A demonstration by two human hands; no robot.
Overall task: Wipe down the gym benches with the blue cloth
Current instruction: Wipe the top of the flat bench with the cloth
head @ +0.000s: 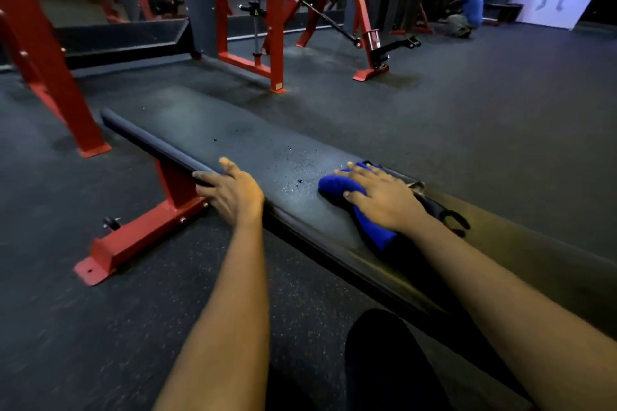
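A long black padded bench [233,140] on a red steel frame runs from the upper left to the lower right. Small specks and droplets dot its top near the middle. The blue cloth [337,185] lies bunched on the pad, and my right hand [380,193] presses flat on it with fingers spread. My left hand [230,192] rests on the bench's near edge, thumb on top and fingers wrapped over the side. A torn patch of upholstery shows just right of my right hand.
The bench's red foot [133,240] juts out on the dark rubber floor at the left. Red machine frames [277,43] stand behind the bench. A person in a blue shirt [470,8] crouches at the far right. My dark-clad knee [384,360] is below the bench.
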